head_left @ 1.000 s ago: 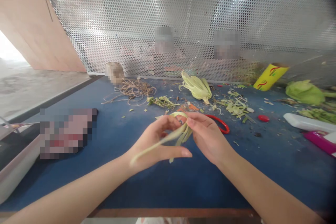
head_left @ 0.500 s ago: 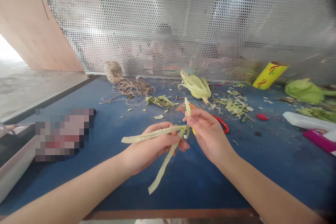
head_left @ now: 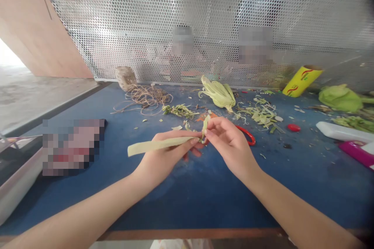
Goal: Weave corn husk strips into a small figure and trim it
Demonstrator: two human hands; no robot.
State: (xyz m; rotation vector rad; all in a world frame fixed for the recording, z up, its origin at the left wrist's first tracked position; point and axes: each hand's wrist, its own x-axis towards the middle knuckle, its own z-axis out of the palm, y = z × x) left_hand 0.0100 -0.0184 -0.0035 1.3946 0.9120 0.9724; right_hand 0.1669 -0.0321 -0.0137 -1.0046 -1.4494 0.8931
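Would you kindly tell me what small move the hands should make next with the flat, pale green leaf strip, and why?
Perhaps the right hand should gently pull its short, upright green leaf piece away from the left hand, which pinches the flat, pale green leaf strip: both look bunched where the hands nearly meet, so slight tension might straighten them.

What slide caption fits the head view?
Left hand and right hand pinch pale-green leafy strips above a blue table before a perforated metal screen.
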